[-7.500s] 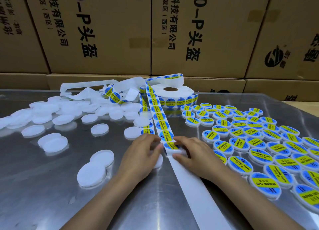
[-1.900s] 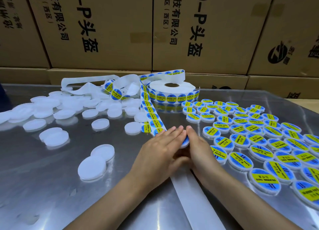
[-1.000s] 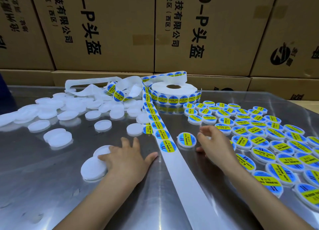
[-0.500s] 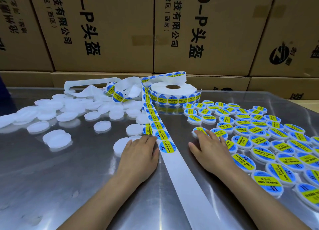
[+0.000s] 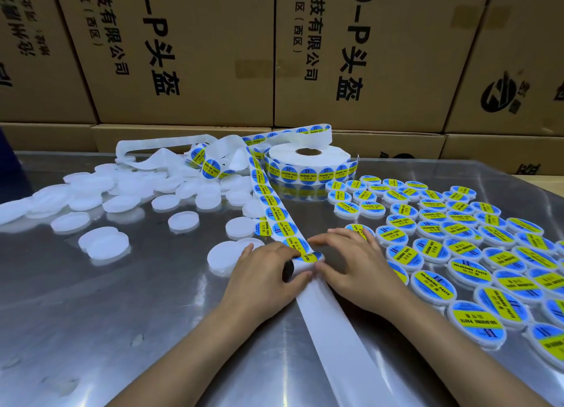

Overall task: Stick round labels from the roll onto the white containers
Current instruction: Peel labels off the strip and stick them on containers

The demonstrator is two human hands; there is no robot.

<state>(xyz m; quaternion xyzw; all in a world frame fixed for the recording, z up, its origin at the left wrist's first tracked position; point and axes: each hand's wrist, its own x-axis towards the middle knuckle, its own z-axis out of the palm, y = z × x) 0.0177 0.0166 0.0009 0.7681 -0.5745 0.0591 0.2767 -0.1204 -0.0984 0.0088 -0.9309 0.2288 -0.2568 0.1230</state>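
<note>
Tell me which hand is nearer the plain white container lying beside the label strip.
Left. The left hand lies right beside the plain white container, fingers at its edge. The right hand is across the label strip.

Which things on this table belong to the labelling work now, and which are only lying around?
Belong to the job:
label roll
label strip
plain white containers
labelled containers
left hand
right hand

Just lying about:
cardboard boxes
spent backing paper

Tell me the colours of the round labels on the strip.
Blue with a yellow band and dark print on the round labels; head view.
</note>
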